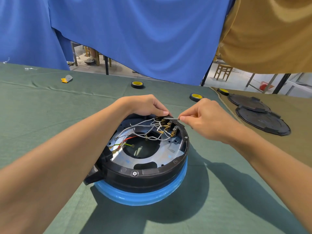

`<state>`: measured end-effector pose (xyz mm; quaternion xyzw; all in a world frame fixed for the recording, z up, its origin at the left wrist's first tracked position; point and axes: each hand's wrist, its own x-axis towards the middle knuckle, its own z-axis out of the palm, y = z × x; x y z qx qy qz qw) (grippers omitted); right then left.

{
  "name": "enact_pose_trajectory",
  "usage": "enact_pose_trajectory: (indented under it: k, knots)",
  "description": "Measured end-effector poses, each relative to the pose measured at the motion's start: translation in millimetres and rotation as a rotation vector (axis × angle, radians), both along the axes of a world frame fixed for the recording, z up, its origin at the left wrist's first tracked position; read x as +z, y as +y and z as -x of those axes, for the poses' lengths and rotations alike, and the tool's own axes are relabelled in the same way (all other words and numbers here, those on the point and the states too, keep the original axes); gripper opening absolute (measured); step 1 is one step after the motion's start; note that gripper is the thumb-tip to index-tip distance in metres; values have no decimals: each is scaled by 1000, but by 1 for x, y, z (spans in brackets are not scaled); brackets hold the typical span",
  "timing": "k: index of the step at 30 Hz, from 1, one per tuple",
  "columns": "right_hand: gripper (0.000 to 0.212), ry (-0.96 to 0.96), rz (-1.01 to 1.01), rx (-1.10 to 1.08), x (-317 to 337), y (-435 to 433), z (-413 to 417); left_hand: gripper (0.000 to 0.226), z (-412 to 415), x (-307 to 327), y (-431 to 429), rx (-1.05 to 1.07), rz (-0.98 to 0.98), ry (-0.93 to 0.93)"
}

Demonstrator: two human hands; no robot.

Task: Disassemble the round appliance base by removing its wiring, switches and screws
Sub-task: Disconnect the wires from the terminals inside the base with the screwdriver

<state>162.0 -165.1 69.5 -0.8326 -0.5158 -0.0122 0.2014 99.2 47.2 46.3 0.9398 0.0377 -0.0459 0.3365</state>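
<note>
Head view. Surface: table under green cloth [50,102], backed by a blue curtain [152,39].

Item: round appliance base [143,179], black ring over a blue band, lying flat with its open side up, beneath and between both hands. Being round, it has no long axis. Its black projecting block [94,173] points near-left, under the left forearm.

Interior: metal plate with a central opening. White wires [135,127] loop across it to a row of switches [170,127] at the far-right rim. A red wire [130,137] runs to the near left.

Rim: hex screw [134,173] at the near edge.

Left hand [145,105]: fingers curled over the far rim, gripping it.

Right hand [202,117]: thumb and forefinger pinch a thin grey piece [171,118], lying level and reaching left to the switches; wire end or tool, cannot tell.

Beyond the hands: three tape rolls [137,84].

Right of the right hand: two black round covers [263,120], overlapping, on tan cloth.
</note>
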Motion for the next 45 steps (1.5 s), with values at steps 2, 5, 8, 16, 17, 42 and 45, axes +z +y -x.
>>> enact_pose_trajectory:
  k: [2, 5, 8, 16, 17, 42, 45]
  knots:
    - [21, 214, -69, -57, -3, 2, -4, 25, 0, 0, 0, 1, -1, -5]
    - [22, 170, -59, -41, -10, 11, -2, 22, 1, 0, -1, 6, -1, -7]
    - [25, 12, -52, -3, -12, 14, 0, 20, 0, -1, -1, 15, -8, -16]
    - [26, -212, -62, 82, -3, -11, -2, 25, -1, 0, 1, -3, 10, 1]
    - [26, -236, -57, 84, -3, -12, -1, 25, -1, 0, 0, -2, 10, 0]
    - [27, -102, 83, 111, 13, -5, -7, 25, 0, 2, -3, 10, 0, 3]
    - [21, 132, 49, 49, 12, -3, -16, 25, 0, 2, -2, 15, -4, 4]
